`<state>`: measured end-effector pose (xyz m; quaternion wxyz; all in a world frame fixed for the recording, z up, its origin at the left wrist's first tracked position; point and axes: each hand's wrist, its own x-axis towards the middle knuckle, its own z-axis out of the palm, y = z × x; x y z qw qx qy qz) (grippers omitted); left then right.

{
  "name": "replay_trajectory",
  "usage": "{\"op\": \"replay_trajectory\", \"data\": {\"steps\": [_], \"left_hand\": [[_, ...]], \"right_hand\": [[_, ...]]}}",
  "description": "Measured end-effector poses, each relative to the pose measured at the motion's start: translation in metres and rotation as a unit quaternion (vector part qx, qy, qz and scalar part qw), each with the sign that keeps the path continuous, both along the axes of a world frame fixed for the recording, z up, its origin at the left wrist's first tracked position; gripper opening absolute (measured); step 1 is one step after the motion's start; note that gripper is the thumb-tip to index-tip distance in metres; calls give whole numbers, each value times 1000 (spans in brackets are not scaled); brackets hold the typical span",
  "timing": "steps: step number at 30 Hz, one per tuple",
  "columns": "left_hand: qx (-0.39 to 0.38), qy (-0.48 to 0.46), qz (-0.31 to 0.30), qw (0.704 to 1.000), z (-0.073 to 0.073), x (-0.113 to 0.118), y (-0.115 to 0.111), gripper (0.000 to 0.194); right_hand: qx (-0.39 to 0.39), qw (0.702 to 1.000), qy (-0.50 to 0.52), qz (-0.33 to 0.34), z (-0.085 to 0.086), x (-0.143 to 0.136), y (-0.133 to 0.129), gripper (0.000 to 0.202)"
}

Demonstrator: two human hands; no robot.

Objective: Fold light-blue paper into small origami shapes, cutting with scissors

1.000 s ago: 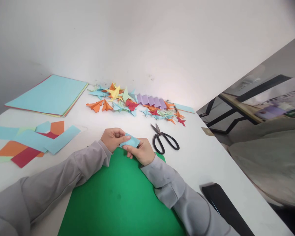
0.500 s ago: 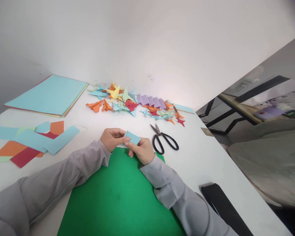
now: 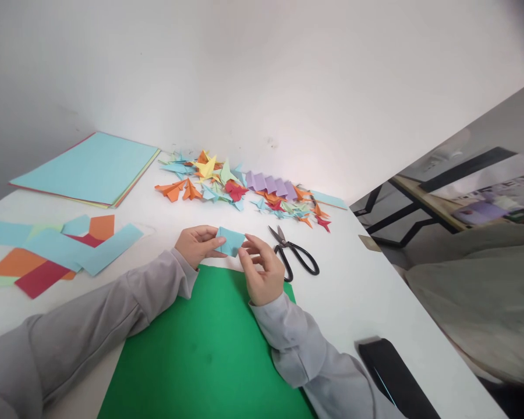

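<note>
A small folded piece of light blue paper [image 3: 231, 242] with crease lines is held up above the far end of a green sheet [image 3: 205, 343]. My left hand [image 3: 196, 244] pinches its left edge, thumb on the near face. At the paper's right edge, my right hand [image 3: 264, 269] has its fingers curved and apart. Its fingertips are close to that edge, and whether they touch it I cannot tell. Black-handled scissors [image 3: 294, 250] lie just right of this hand, blades partly apart, one handle loop partly hidden behind it.
Coloured paper strips [image 3: 61, 247] overlap on the left, with a stack of large sheets [image 3: 89, 166] behind. Several folded paper shapes [image 3: 205, 169] and a pleated purple piece [image 3: 271, 185] line the wall. A black flat object [image 3: 393, 372] lies near the table's right edge.
My right hand has let go its pinch and drawn slightly right and down, its fingers spreading. The blue paper now shows a taller face, still in my left hand.
</note>
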<state>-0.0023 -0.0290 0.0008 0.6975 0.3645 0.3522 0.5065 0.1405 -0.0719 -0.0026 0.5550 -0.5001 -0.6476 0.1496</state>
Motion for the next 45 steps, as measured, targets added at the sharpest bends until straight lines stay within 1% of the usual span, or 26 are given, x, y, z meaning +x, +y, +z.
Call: {"op": "replay_trajectory", "data": {"steps": [3, 6, 8, 10, 14, 18, 21, 24, 27, 33, 36, 39, 45], "left_hand": [[8, 10, 3, 1000, -2, -1, 0, 29], [21, 46, -4, 999, 0, -1, -2, 30], [31, 78, -20, 996, 3, -1, -5, 31], [41, 104, -37, 993, 6, 0, -8, 31], [38, 125, -49, 990, 9, 1, -13, 30], [28, 125, -56, 990, 12, 2, -12, 32], [13, 119, -48, 992, 13, 2, -12, 34], [-4, 99, -25, 995, 13, 2, -11, 35], [-11, 81, -12, 997, 12, 3, -10, 37], [-26, 67, 5, 997, 11, 4, -9, 38], [-25, 70, -2, 997, 11, 3, -9, 38], [-20, 75, -16, 997, 10, 2, -9, 37], [-30, 79, -17, 996, 10, 2, -9, 35]], "right_hand": [[42, 999, -29, -1, 2, 0, -1, 26], [82, 996, -45, -4, 4, 0, -1, 25], [95, 994, -51, 1, 4, -1, 0, 23], [94, 994, -57, 20, 4, -1, 1, 19], [62, 995, -49, 58, 3, -1, 2, 13], [14, 998, -10, 60, 2, 0, 1, 14], [-20, 997, 34, 71, 0, 0, 0, 14], [-58, 991, 98, 71, -4, -1, 2, 19], [-66, 988, 132, 48, -6, -1, 4, 27], [-38, 997, 61, 39, -3, 1, 3, 23], [-11, 996, 58, 60, -2, 2, 2, 21], [2, 995, 44, 91, -3, 2, 2, 13], [11, 995, -9, 102, 2, 2, 1, 11]]}}
